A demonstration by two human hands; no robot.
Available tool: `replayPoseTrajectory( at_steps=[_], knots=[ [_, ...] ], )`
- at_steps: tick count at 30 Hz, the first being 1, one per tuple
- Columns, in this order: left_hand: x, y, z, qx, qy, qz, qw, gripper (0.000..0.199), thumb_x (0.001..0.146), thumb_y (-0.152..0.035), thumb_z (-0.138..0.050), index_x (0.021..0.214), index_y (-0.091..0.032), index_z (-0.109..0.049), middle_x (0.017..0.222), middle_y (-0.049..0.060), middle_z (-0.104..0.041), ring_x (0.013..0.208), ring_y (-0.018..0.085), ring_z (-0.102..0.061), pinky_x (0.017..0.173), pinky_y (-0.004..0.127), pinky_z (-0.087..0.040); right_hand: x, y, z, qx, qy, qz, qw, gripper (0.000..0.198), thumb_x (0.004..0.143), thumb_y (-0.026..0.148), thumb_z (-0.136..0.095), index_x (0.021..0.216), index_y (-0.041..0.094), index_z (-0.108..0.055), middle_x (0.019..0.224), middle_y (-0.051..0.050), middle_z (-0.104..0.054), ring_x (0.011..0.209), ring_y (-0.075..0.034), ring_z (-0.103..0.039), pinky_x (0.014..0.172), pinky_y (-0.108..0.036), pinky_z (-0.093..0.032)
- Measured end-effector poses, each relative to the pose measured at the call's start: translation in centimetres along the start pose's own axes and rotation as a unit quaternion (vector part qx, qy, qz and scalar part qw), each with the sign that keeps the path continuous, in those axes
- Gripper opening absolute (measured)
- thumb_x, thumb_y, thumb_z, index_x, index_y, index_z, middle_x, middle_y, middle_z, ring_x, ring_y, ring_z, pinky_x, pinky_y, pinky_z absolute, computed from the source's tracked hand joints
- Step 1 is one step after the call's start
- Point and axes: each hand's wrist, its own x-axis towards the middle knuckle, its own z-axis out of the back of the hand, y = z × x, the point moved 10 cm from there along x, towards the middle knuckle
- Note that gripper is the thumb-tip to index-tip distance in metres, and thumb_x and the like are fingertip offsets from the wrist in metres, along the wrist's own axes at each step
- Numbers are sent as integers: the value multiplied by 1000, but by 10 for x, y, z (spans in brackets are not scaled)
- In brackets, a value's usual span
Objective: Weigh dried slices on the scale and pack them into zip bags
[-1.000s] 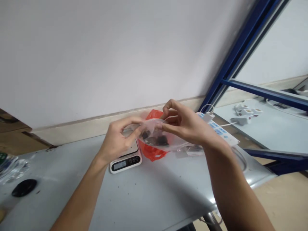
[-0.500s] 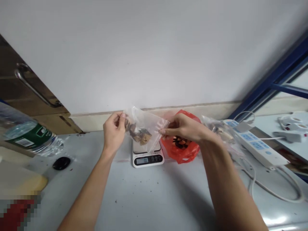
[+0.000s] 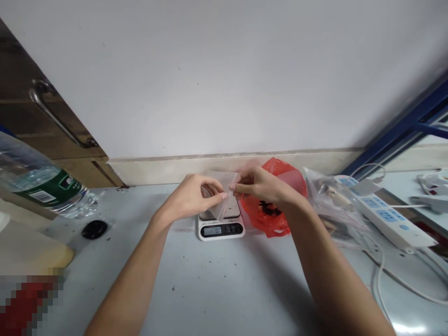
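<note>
Clear plastic bag [image 3: 221, 193] is held up just above the kitchen scale [image 3: 220, 224], pinched between both hands at its upper edge. The left hand [image 3: 192, 197] is closed on the bag's left side, with the thumb and fingers pressed together over the plastic. The right hand [image 3: 261, 186] is closed on the bag's top right corner, the fingertips [image 3: 234, 187] meeting those of the left hand almost directly over the scale. What the bag contains cannot be made out, since most of it is covered by the left hand.

The scale is set on the grey desk [image 3: 217, 284], close to the wall, with its small display facing the camera. Just right of the scale, a red plastic bag [image 3: 276, 212] with dark pieces inside is seen, partly hidden by the right wrist. Further right of the scale, a heap of clear packets [image 3: 332, 205] is laid, and beyond it a white power strip [image 3: 385, 212] with its cable trailing over the desk. Well left of the scale, a black round lid [image 3: 94, 229] is seen on the desk, and past it a water bottle [image 3: 38, 184] with a green label lies on its side.
</note>
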Motion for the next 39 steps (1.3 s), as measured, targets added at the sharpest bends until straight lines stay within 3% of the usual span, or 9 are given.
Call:
replayPoseTrajectory(
  at_steps=[4,11,17,27,31,36,39],
  knots=[
    [0,0,-7,-10,22,10,1000,15,83,-28,-66,77,-22,-78,77,4,-80,70,20,-72,64,29,-56,0,-1,-8,56,23,-4,998,34,72,48,-84,72,19,-65,70,-2,-73,71,-16,-70,72,-31,-56],
    [1,5,-5,-30,17,31,999,17,82,-28,-65,73,-19,-77,74,4,-78,69,18,-70,64,28,-53,-5,0,-13,125,40,-8,991,23,69,21,-80,83,22,-61,74,2,-75,75,-15,-72,75,-30,-59],
    [2,5,-8,-25,35,46,998,18,82,-26,-63,73,-18,-76,73,4,-77,70,17,-66,64,26,-49,-2,2,-11,131,23,5,991,33,64,23,-84,74,23,-52,66,3,-71,68,-16,-71,66,-29,-56],
    [6,10,-8,-44,1,43,998,13,66,-27,-58,62,-18,-68,61,0,-66,61,14,-57,58,24,-43,-3,9,-11,71,-33,11,997,25,61,20,-69,69,24,-46,59,6,-63,62,-14,-64,58,-25,-44],
    [7,11,-10,-57,8,58,997,14,63,-29,-57,59,-19,-66,57,-1,-64,58,14,-57,56,24,-42,-3,15,-11,12,-51,23,998,20,62,16,-62,69,24,-45,58,8,-55,59,-12,-55,56,-26,-39],
    [3,13,19,-42,-73,70,994,16,61,-31,-58,52,-19,-63,56,0,-64,57,12,-54,56,25,-41,-10,21,20,-155,-169,16,973,24,65,13,-61,62,24,-40,60,8,-44,59,-10,-43,56,-27,-34],
    [1,12,31,-41,-102,64,992,17,61,-34,-59,52,-20,-64,57,0,-65,58,13,-56,57,25,-43,-14,27,26,-173,-177,40,968,23,70,15,-61,65,25,-40,63,7,-50,61,-12,-48,59,-27,-39]
  ],
)
